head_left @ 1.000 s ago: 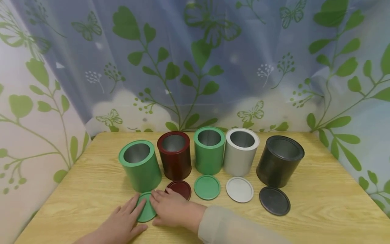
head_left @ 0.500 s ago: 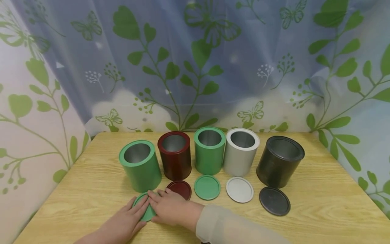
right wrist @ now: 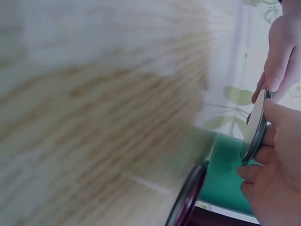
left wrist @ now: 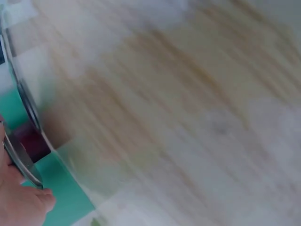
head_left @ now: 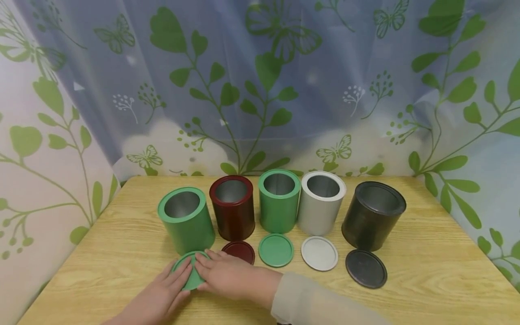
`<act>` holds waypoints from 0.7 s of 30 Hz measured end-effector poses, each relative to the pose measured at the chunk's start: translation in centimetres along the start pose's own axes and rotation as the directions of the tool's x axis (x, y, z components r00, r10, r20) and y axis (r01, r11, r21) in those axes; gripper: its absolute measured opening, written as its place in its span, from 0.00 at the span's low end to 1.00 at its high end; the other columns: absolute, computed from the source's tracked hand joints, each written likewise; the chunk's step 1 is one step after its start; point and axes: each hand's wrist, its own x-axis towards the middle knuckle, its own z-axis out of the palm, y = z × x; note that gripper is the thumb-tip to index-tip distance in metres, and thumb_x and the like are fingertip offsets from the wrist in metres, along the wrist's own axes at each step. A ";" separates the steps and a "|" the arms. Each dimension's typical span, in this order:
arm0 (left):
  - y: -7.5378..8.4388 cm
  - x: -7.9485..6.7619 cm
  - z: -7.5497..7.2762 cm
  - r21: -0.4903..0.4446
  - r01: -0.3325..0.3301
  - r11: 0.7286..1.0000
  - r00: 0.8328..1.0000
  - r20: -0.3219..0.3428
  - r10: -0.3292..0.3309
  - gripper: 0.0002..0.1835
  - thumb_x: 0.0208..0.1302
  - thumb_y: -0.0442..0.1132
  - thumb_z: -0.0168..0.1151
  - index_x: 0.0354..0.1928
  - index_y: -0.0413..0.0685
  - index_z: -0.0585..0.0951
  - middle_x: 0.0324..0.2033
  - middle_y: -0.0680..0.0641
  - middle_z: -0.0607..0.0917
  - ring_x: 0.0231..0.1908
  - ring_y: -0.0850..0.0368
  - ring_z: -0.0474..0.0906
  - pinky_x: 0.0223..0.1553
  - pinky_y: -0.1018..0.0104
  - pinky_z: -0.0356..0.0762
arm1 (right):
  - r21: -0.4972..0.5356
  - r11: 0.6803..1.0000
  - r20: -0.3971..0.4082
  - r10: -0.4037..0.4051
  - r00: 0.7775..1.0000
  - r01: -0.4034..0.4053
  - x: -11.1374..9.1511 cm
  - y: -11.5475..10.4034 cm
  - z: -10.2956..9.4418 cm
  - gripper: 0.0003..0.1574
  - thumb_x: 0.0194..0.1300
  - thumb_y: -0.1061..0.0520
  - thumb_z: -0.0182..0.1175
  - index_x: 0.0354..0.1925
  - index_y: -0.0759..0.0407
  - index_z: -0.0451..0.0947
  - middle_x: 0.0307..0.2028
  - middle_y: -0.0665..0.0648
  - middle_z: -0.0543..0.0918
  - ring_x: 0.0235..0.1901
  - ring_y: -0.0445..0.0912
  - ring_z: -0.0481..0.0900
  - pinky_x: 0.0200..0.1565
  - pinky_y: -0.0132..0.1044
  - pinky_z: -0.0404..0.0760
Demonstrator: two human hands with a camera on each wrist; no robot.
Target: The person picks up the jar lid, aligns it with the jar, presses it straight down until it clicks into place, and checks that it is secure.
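In the head view my left hand (head_left: 157, 292) and my right hand (head_left: 232, 274) hold a round green lid (head_left: 193, 280) from its two sides, fingers laid over its top. The right wrist view shows the lid's pale underside (right wrist: 254, 123) raised off the table, gripped at its rim by both hands. Right behind it stands an open green can (head_left: 192, 232), its mouth facing up. A dark red lid (head_left: 242, 251) lies beside my right hand, partly covered by it.
To the right stand open cans: dark red (head_left: 234, 219), another green (head_left: 279, 212), white (head_left: 318, 214) and black (head_left: 369, 228). Flat before them lie a green lid (head_left: 276, 250), a white lid (head_left: 319, 253) and a black lid (head_left: 366, 269). A patterned curtain (head_left: 227, 67) hangs behind the wooden table (head_left: 430, 253).
The left hand has closed in on the green lid's left side. Both hands and the lid have shifted slightly left and toward the near green can. The cans stay put.
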 end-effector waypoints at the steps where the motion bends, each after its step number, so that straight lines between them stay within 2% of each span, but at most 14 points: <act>1: 0.1 0.0 0.0 0.019 -0.018 1.000 0.999 -0.033 0.018 0.27 0.66 0.45 0.56 0.59 0.30 0.72 0.60 0.35 0.70 0.56 0.30 0.66 0.48 0.47 0.73 | -0.002 1.000 -0.012 -0.003 1.000 0.003 -0.2 0.0 -0.2 0.37 0.71 0.36 0.33 0.71 0.51 0.53 0.71 0.47 0.51 0.69 0.43 0.47 0.65 0.35 0.54; 5: 0.4 0.2 -0.6 0.087 -0.063 0.994 0.989 -0.131 0.074 0.27 0.67 0.49 0.55 0.57 0.31 0.74 0.59 0.36 0.72 0.54 0.31 0.69 0.45 0.49 0.75 | -0.019 1.000 -0.058 -0.008 0.998 0.007 -0.9 -0.1 -0.9 0.37 0.71 0.36 0.33 0.71 0.52 0.54 0.70 0.48 0.52 0.69 0.44 0.48 0.65 0.35 0.56; 9: 1.2 0.5 -1.8 0.122 -0.057 0.991 0.985 -0.154 0.075 0.27 0.66 0.50 0.54 0.57 0.34 0.75 0.59 0.38 0.72 0.54 0.33 0.70 0.47 0.50 0.74 | -0.065 0.998 -0.108 -0.025 0.994 0.018 -1.7 -0.2 -1.8 0.37 0.72 0.37 0.34 0.70 0.54 0.56 0.70 0.50 0.55 0.69 0.45 0.50 0.65 0.36 0.56; 11: 1.6 0.6 -2.4 0.117 -0.058 0.991 0.983 -0.165 0.077 0.27 0.66 0.50 0.55 0.58 0.34 0.74 0.60 0.39 0.72 0.55 0.34 0.69 0.56 0.58 0.67 | -0.093 0.995 -0.131 -0.039 0.991 0.026 -2.1 -0.3 -2.3 0.37 0.72 0.38 0.34 0.70 0.55 0.57 0.70 0.51 0.56 0.69 0.46 0.51 0.65 0.36 0.56; 13: 1.8 0.7 -3.1 0.118 -0.071 0.990 0.978 -0.188 0.093 0.27 0.68 0.50 0.53 0.58 0.35 0.74 0.60 0.39 0.71 0.55 0.34 0.68 0.63 0.67 0.55 | -0.123 0.992 -0.153 -0.050 0.987 0.031 -2.5 -0.4 -2.9 0.37 0.72 0.38 0.34 0.70 0.55 0.57 0.69 0.52 0.57 0.68 0.46 0.52 0.65 0.36 0.56; 16: 2.0 1.0 -4.0 0.119 -0.093 0.988 0.967 -0.226 0.118 0.28 0.69 0.51 0.49 0.59 0.35 0.73 0.61 0.39 0.71 0.57 0.35 0.67 0.63 0.78 0.36 | -0.156 0.987 -0.182 -0.052 0.982 0.023 -3.1 -0.6 -4.0 0.36 0.73 0.38 0.35 0.70 0.56 0.58 0.69 0.52 0.58 0.68 0.47 0.53 0.64 0.36 0.57; 19: 2.2 1.2 -4.8 0.132 -0.110 0.985 0.957 -0.254 0.141 0.28 0.70 0.52 0.47 0.60 0.36 0.72 0.61 0.39 0.71 0.60 0.38 0.64 0.64 0.78 0.36 | -0.181 0.984 -0.193 -0.039 0.980 0.003 -3.6 -0.8 -5.0 0.36 0.73 0.38 0.35 0.69 0.55 0.58 0.69 0.52 0.58 0.68 0.46 0.52 0.65 0.36 0.56; 21: 2.2 1.4 -5.4 0.133 -0.119 0.984 0.953 -0.262 0.151 0.29 0.71 0.52 0.44 0.60 0.35 0.72 0.61 0.39 0.71 0.65 0.42 0.58 0.64 0.77 0.37 | -0.191 0.982 -0.198 -0.031 0.980 -0.007 -3.8 -0.8 -5.6 0.36 0.73 0.38 0.35 0.70 0.55 0.58 0.69 0.52 0.58 0.68 0.46 0.52 0.65 0.36 0.55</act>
